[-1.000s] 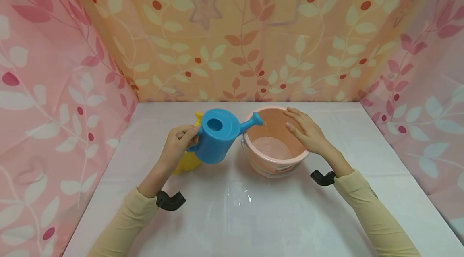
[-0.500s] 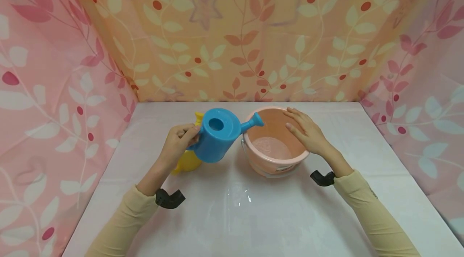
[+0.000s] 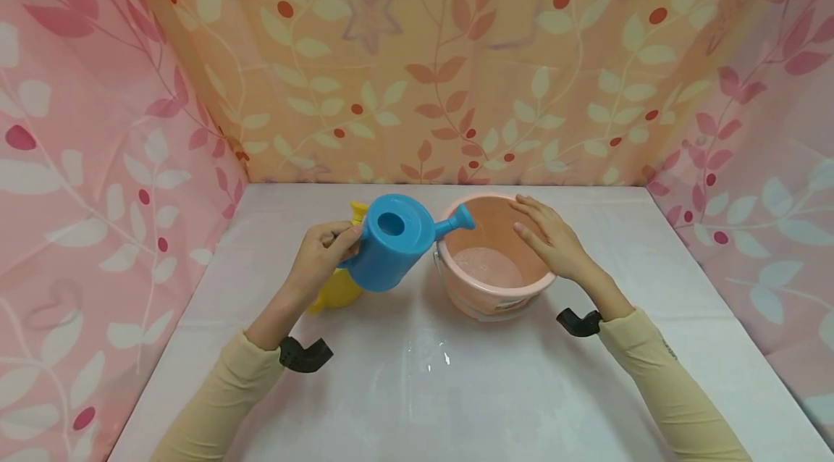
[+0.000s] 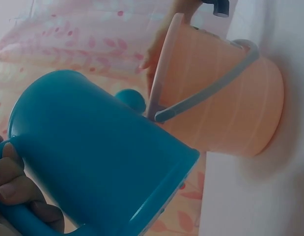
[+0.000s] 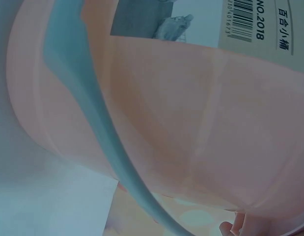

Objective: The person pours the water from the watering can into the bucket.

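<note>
My left hand (image 3: 319, 252) grips the handle of a blue watering can (image 3: 391, 252), held above the table and tilted slightly to the right. Its spout reaches over the left rim of a pink bucket (image 3: 476, 295), which stands upright with a shallow layer of clear water at the bottom. My right hand (image 3: 554, 241) rests at the bucket's right rim, fingers extended along it and thumb over the inside. In the left wrist view, the bucket's grey carrying handle (image 4: 210, 91) hangs down along its side.
Behind the blue can stands a yellow object with a flared tip (image 3: 342, 290), largely hidden. Shiny wet spots (image 3: 438, 357) lie on the white-covered table (image 3: 469, 411) in front of the bucket. Patterned cloth walls (image 3: 417, 85) close off the back and both sides.
The watering can and my left hand have shifted very slightly to the right. My right hand and the bucket stay in place.
</note>
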